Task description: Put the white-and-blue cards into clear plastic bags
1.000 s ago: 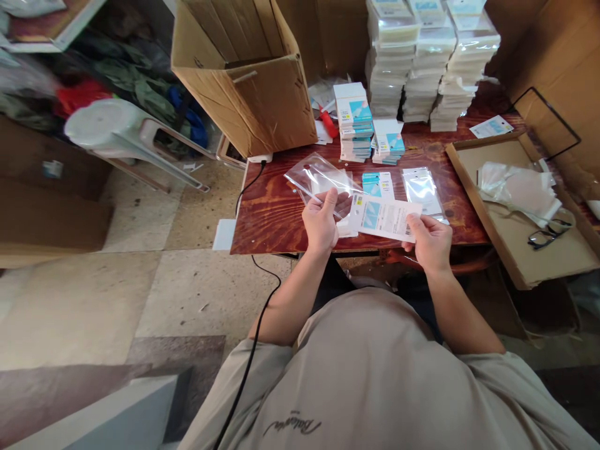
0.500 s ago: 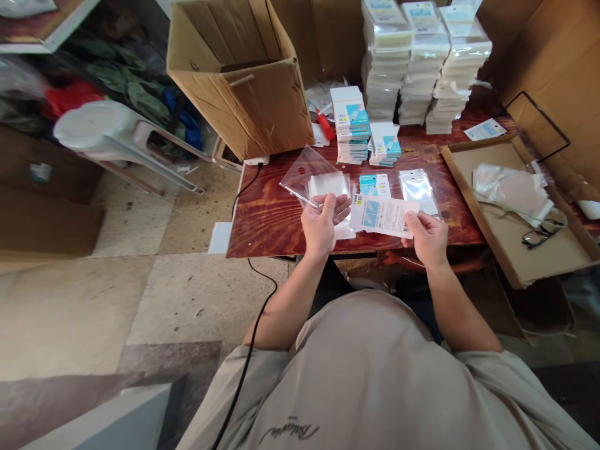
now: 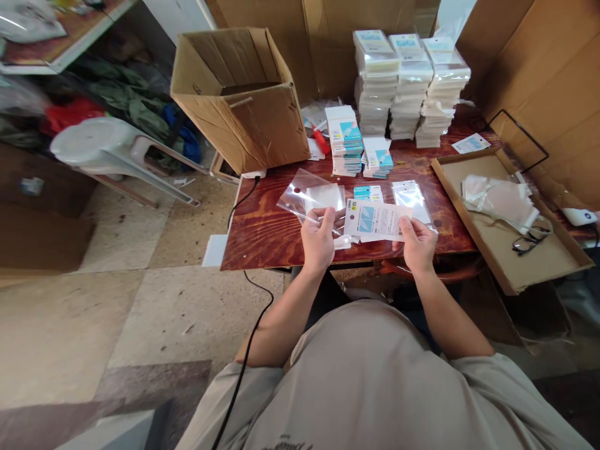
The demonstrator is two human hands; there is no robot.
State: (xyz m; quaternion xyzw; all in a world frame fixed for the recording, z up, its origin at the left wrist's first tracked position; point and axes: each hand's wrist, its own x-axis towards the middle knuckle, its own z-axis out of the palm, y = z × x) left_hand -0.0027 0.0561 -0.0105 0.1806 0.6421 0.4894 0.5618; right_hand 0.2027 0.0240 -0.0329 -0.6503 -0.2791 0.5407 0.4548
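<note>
Between thumb and fingers, my left hand (image 3: 319, 240) grips a clear plastic bag (image 3: 297, 190) with a round hole near its far end. My right hand (image 3: 419, 245) pinches the right end of a printed white card (image 3: 377, 220), whose left end is close to my left fingers. Beneath them on the table lie a pile of clear bags (image 3: 323, 195) and a small stack of blue-and-white cards (image 3: 368, 192). Just beyond my right hand are some filled clear packets (image 3: 412, 197).
Tall stacks of bagged cards (image 3: 379, 81) and shorter card stacks (image 3: 344, 137) stand at the back. An open cardboard box (image 3: 267, 125) is at the back left. On the right, a shallow cardboard tray (image 3: 510, 262) holds bags and glasses (image 3: 525, 245). A black cable (image 3: 255, 331) hangs at the left.
The view has tilted slightly, so the table sits lower in the picture. The card in my right hand has come a little closer to the bag in my left hand.
</note>
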